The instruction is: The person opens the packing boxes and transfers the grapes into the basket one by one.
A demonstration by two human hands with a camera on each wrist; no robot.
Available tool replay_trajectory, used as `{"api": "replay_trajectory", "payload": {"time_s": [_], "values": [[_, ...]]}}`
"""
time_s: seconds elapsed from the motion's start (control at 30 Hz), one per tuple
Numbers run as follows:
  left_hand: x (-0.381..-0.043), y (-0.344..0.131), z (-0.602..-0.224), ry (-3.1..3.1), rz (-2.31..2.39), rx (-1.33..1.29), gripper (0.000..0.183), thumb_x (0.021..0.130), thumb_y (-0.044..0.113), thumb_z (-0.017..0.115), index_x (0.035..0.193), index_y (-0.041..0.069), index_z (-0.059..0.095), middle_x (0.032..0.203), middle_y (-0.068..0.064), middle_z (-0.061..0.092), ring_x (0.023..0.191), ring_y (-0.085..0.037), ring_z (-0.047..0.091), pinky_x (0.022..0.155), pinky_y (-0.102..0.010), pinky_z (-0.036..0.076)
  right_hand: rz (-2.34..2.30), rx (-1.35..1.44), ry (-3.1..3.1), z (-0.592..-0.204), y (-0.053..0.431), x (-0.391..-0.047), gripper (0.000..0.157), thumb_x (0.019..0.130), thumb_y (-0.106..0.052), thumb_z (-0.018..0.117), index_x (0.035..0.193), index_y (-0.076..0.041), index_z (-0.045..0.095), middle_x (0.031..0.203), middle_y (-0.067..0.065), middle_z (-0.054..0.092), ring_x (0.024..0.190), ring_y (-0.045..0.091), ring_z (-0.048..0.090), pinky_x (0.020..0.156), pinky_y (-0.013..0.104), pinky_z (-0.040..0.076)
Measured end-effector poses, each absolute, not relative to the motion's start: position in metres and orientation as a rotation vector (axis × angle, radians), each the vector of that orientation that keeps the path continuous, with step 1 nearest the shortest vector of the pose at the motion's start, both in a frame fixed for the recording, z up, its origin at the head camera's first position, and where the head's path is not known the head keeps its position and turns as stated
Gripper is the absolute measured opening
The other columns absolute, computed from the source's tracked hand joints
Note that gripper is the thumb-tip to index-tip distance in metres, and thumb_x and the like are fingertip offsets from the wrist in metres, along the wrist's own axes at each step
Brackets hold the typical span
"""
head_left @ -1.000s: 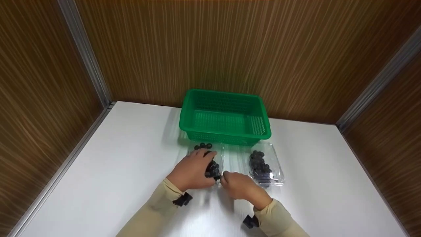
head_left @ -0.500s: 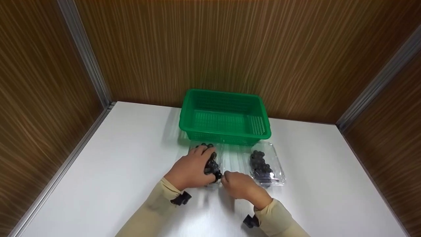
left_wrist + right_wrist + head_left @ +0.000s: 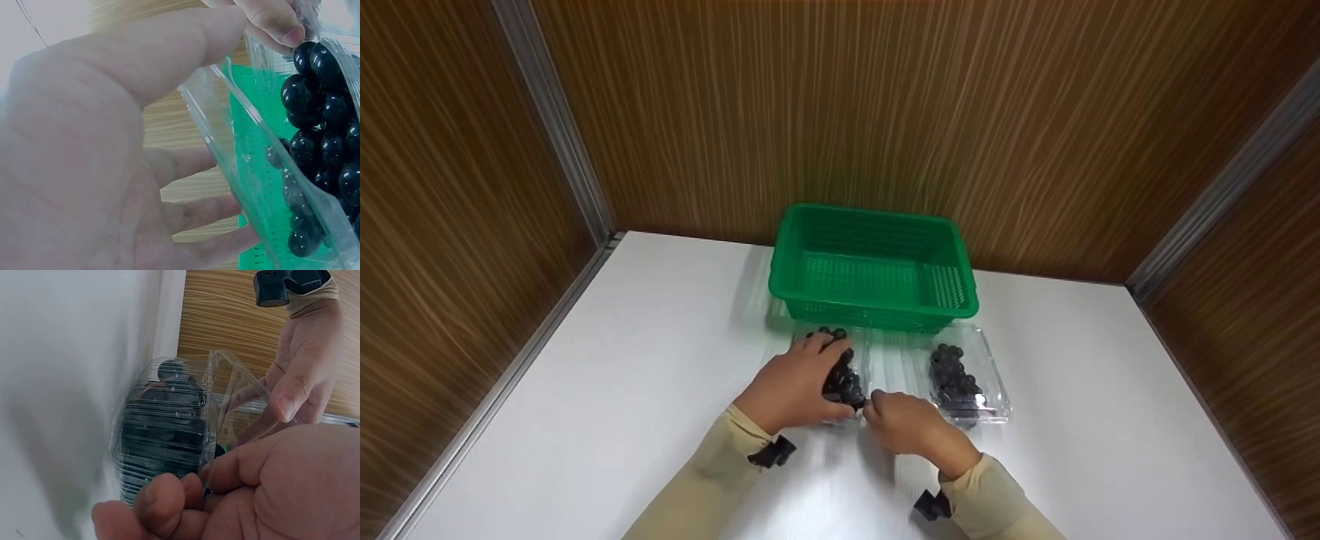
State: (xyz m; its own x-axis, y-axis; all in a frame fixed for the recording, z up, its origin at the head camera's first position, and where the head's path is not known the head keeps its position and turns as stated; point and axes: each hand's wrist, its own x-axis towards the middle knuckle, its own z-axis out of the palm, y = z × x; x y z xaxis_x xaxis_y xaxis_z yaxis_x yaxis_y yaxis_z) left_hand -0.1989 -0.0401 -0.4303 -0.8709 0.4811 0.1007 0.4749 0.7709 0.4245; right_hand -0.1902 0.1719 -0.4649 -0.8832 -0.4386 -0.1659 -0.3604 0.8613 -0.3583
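A clear plastic clamshell with dark grapes inside sits in front of the green basket. Its transparent lid stands partly raised at an angle over the fruit. My left hand is over the clamshell's left side, its spread, fairly straight fingers touching the lid's edge and the thumb stretched across. At the near right corner, my right hand has curled fingers and pinches the clamshell's rim. Its exact grip is partly hidden. To the right lies a second clear clamshell holding dark grapes.
The green plastic basket stands behind both clamshells, near the wood-grain back wall. The white tabletop extends to either side. Wood-grain side walls with metal corner strips enclose the table.
My left hand has shifted slightly leftward and away from me, and more grapes show beside its thumb. The right hand keeps its place at the corner. The second clamshell and basket stay put.
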Motion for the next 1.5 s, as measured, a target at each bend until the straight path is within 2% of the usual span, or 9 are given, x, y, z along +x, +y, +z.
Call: {"api": "replay_trajectory", "payload": {"time_s": [0.2,0.4,0.6,0.73,0.93,1.07,1.23,1.4,1.5], "values": [[-0.2004,-0.0401,-0.4311,2.940,0.677,0.822,0.098,0.080,0.055,0.085,0.158,0.013,0.043,0.156,-0.019,0.043,0.144,-0.041,0.042,0.107,-0.059,0.046,-0.467,-0.587,2.779,-0.4638,0.1715,-0.1905,0.031,0.109,-0.021,0.037,0.090,-0.006,0.056,0.083,0.015,0.063,0.087,0.041,0.066,0.079,0.060,0.050],[-0.1997,-0.0405,-0.4303,2.943,0.732,0.861,0.105,0.080,0.054,0.086,0.161,0.012,0.035,0.157,-0.021,0.041,0.145,-0.042,0.039,0.111,-0.057,0.043,-0.472,-0.566,2.769,-0.4626,0.1711,-0.1911,0.032,0.110,-0.022,0.036,0.091,-0.007,0.057,0.086,0.015,0.064,0.089,0.041,0.066,0.082,0.060,0.051],[-0.2006,-0.0399,-0.4289,2.894,0.773,0.886,0.103,0.082,0.053,0.085,0.164,0.021,0.032,0.162,-0.019,0.035,0.149,-0.039,0.033,0.113,-0.053,0.042,-0.467,-0.568,2.776,-0.4632,0.1704,-0.1929,0.033,0.110,-0.022,0.036,0.094,-0.005,0.059,0.094,0.019,0.068,0.098,0.044,0.067,0.086,0.062,0.051],[-0.2002,-0.0405,-0.4271,2.861,0.788,0.937,0.095,0.084,0.055,0.082,0.162,0.024,0.037,0.164,-0.018,0.033,0.151,-0.038,0.031,0.114,-0.055,0.040,-0.481,-0.543,2.758,-0.4630,0.1699,-0.1944,0.033,0.110,-0.023,0.037,0.099,-0.004,0.061,0.095,0.019,0.068,0.097,0.043,0.067,0.085,0.062,0.051],[-0.1992,-0.0409,-0.4255,2.849,0.778,1.033,0.084,0.092,0.051,0.076,0.162,0.033,0.034,0.166,-0.017,0.028,0.151,-0.040,0.031,0.113,-0.057,0.041,-0.476,-0.515,2.731,-0.4625,0.1697,-0.1943,0.035,0.111,-0.025,0.037,0.105,-0.003,0.063,0.098,0.017,0.068,0.097,0.041,0.067,0.085,0.059,0.051],[-0.1992,-0.0403,-0.4251,2.853,0.762,1.088,0.069,0.096,0.045,0.073,0.157,0.033,0.045,0.166,-0.015,0.030,0.150,-0.039,0.034,0.113,-0.058,0.040,-0.458,-0.524,2.741,-0.4622,0.1696,-0.1933,0.034,0.111,-0.025,0.037,0.106,-0.003,0.063,0.101,0.018,0.069,0.100,0.042,0.067,0.086,0.060,0.051],[-0.1996,-0.0392,-0.4249,2.878,0.763,1.084,0.051,0.096,0.039,0.072,0.144,0.028,0.062,0.163,-0.011,0.037,0.147,-0.036,0.039,0.113,-0.058,0.040,-0.465,-0.538,2.756,-0.4631,0.1702,-0.1932,0.031,0.110,-0.024,0.038,0.096,-0.007,0.060,0.092,0.016,0.067,0.093,0.041,0.067,0.082,0.059,0.051],[-0.1992,-0.0382,-0.4248,2.894,0.773,1.068,0.048,0.093,0.036,0.071,0.139,0.026,0.065,0.161,-0.011,0.039,0.145,-0.034,0.042,0.112,-0.059,0.041,-0.479,-0.551,2.765,-0.4639,0.1708,-0.1927,0.031,0.110,-0.023,0.037,0.092,-0.008,0.057,0.090,0.017,0.067,0.090,0.040,0.067,0.080,0.060,0.051],[-0.1982,-0.0379,-0.4238,2.902,0.784,1.069,0.049,0.093,0.045,0.073,0.137,0.025,0.065,0.160,-0.010,0.041,0.144,-0.033,0.043,0.112,-0.058,0.041,-0.471,-0.549,2.765,-0.4640,0.1710,-0.1924,0.033,0.111,-0.026,0.038,0.094,-0.006,0.059,0.092,0.018,0.067,0.091,0.040,0.067,0.080,0.059,0.051]]}}
